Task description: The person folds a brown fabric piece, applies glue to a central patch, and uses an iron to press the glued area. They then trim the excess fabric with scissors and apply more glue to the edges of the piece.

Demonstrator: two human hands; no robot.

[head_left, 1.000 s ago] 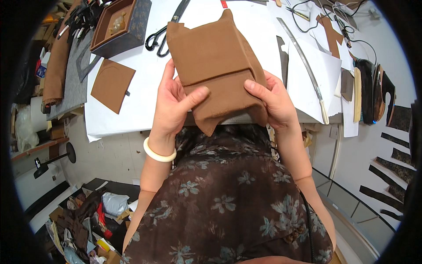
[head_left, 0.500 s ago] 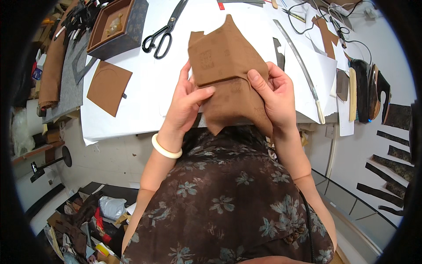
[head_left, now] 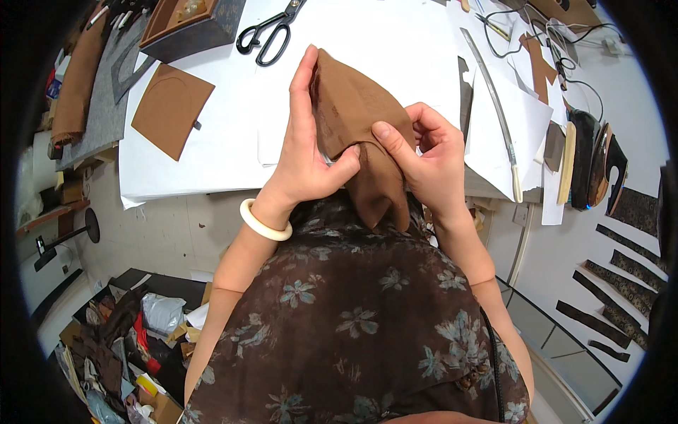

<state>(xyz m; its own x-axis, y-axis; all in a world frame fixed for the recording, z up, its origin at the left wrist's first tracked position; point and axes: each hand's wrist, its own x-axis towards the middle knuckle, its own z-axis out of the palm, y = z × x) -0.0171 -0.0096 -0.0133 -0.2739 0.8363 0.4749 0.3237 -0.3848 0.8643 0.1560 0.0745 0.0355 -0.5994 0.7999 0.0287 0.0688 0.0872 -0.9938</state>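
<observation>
Your left hand [head_left: 314, 155] has its thumb on the fold of the brown cloth [head_left: 360, 102], its fingers close together up along the left edge. Your right hand [head_left: 432, 166] pinches the other side, thumb on top. The cloth hangs between both, at the near edge of the table [head_left: 226, 141], its lower end before your dress [head_left: 367, 286].

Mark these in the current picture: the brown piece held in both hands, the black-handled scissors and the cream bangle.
Brown piece [head_left: 360, 104]: head view, on its broad upper part.
Black-handled scissors [head_left: 284, 17]: head view, on the handles near the pivot.
Cream bangle [head_left: 259, 227]: head view, on the band's lower curve.
</observation>
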